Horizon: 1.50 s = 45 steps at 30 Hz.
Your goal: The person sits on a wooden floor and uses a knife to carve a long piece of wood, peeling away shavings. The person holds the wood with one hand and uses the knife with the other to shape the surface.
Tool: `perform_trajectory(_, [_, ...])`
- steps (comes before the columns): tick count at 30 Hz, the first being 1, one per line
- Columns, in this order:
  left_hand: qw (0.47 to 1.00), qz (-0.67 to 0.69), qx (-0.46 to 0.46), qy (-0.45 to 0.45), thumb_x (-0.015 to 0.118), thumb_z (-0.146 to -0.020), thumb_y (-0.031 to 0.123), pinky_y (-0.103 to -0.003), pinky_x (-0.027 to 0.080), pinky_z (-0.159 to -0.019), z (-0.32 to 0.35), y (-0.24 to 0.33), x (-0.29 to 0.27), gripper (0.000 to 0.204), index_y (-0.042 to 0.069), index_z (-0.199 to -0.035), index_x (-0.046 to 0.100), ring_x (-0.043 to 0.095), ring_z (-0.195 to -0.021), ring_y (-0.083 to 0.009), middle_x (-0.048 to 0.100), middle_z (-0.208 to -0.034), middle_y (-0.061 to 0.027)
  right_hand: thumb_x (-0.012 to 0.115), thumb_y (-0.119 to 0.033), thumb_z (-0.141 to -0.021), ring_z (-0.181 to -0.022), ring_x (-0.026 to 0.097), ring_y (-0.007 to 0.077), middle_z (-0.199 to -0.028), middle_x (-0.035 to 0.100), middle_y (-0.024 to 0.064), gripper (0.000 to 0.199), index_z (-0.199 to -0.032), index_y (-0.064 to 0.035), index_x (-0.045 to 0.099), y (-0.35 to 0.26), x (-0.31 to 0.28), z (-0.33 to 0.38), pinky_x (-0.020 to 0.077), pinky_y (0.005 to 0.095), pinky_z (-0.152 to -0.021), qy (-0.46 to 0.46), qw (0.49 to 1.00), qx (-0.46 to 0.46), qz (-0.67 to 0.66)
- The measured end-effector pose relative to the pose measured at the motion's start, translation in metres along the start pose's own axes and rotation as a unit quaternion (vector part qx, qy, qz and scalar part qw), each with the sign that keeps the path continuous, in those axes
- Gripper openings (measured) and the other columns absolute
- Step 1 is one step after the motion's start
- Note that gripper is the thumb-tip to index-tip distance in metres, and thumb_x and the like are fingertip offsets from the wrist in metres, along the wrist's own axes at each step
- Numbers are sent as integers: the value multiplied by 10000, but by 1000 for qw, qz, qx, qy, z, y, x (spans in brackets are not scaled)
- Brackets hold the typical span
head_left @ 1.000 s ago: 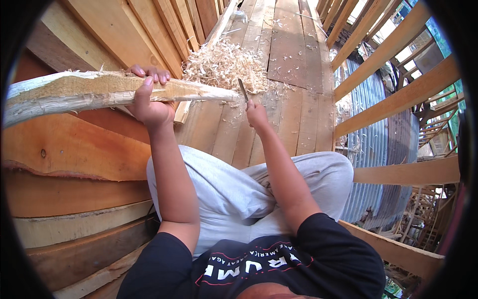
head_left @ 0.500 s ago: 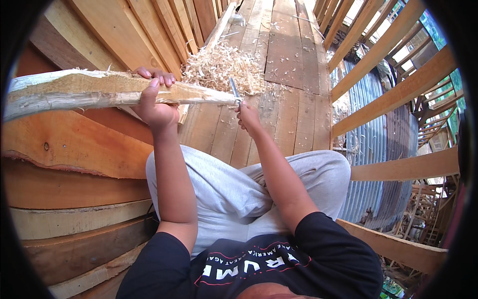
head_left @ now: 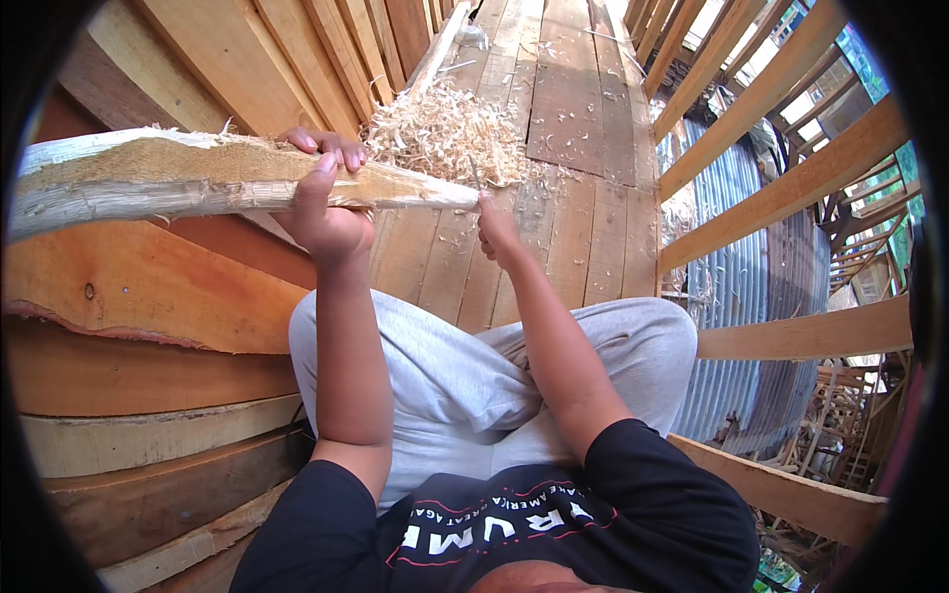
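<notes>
A long pale wooden pole (head_left: 148, 178), bark stripped and tapering to a whitish point on the right, extends in from the left edge. My left hand (head_left: 331, 198) is wrapped round it near the tapered part, thumb on the near side and fingers over the far side. At the pointed tip my right hand (head_left: 496, 232) is closed on a knife (head_left: 474, 174); only its thin blade shows, sticking up past the tip, and the handle is hidden in my fist. Rough curled fibres stand along the pole's upper edge.
Beyond the pole, a heap of wood shavings (head_left: 445, 133) lies on the plank floor (head_left: 583, 237). Stacked boards (head_left: 158, 366) line my left side. A slatted wooden railing (head_left: 781, 178) runs along the right, with corrugated metal sheets (head_left: 712, 366) outside it.
Both hands have shifted slightly to the right, and the pole's tip has moved right too. The knife blade now looks thinner, turned more edge-on. My legs have not moved.
</notes>
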<state>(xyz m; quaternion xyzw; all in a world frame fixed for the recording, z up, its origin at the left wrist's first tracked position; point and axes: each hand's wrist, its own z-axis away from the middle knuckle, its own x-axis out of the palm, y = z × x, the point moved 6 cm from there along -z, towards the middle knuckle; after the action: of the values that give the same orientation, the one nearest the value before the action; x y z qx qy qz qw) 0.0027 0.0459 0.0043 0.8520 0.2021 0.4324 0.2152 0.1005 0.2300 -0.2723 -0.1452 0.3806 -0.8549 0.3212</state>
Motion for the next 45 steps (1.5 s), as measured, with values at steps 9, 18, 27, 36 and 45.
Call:
perform_trajectory(9, [999,-44,-28,-4,556,-710,120,-378,410,-751,-4,6,-6,252,112,-940,453,441,-702,-184,429,-768,-61,410,-616,-950,-382,178,72,-506,200,-79,564,-601,-197,266,9,13,-4,115,279,-362,-227,963,110,-100])
perform_trajectory(18, [999,-18,-28,1,537,-729,137,-378,415,-751,-11,12,-22,228,127,-941,455,445,-712,-181,425,-769,-55,446,-651,-918,-378,204,66,-499,232,-77,557,-639,-182,330,-8,-3,8,143,274,-358,-80,994,72,-18])
perform_trajectory(27, [999,-7,-35,14,553,-705,117,-375,422,-734,-9,10,-12,238,99,-919,452,434,-682,-183,422,-753,-64,431,-628,-936,-374,225,78,-495,287,-57,545,-660,-159,387,-3,-9,-8,149,288,-367,11,998,-24,48])
perform_trajectory(36, [999,-12,-35,-10,533,-731,155,-385,415,-751,-8,8,-16,229,130,-941,448,440,-697,-179,424,-768,-54,387,-603,-949,-389,159,56,-497,235,-89,523,-634,-191,325,-1,-13,-13,98,244,-365,-143,968,134,-156])
perform_trajectory(45, [999,-17,-27,-14,533,-719,170,-391,412,-757,-10,42,-6,242,136,-943,447,445,-697,-182,423,-763,-48,407,-628,-936,-402,210,95,-516,285,-55,543,-656,-164,373,14,-51,-43,148,289,-387,33,980,103,-168])
